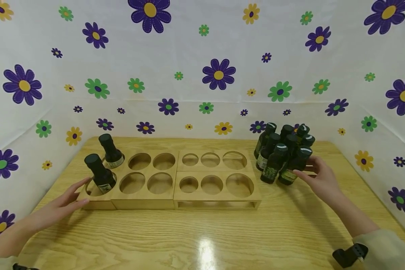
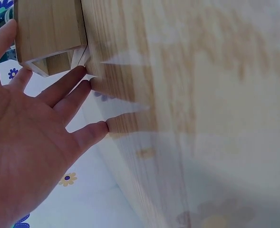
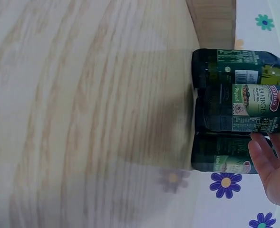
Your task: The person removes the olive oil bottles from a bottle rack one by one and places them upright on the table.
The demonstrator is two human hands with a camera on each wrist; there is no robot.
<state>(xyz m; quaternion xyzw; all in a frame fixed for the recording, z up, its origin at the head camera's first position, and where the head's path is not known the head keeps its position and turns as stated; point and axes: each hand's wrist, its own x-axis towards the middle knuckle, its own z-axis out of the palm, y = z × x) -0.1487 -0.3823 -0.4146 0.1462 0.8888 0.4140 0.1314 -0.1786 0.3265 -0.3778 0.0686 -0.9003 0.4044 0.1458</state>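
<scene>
My right hand point(image 1: 320, 182) holds a dark green olive oil bottle point(image 1: 297, 162) at the front right of a cluster. In the right wrist view, its thumb lies on the label of that bottle point(image 3: 254, 107) and its fingers are along the side. My left hand point(image 1: 59, 208) rests its spread fingertips against the left end of a wooden rack point(image 1: 141, 202) with round holes. Two bottles lean in the leftmost holes, a front bottle point(image 1: 101, 174) and a back bottle point(image 1: 111, 152). The left wrist view shows the left palm point(image 2: 30, 123) with fingers extended.
Several more dark bottles point(image 1: 272, 165) stand packed beside the rack's right end. The rack's right section point(image 1: 219, 202) has holes of differing sizes. A white flowered cloth point(image 1: 182, 45) encloses the wooden table point(image 1: 155, 240) at the back and sides.
</scene>
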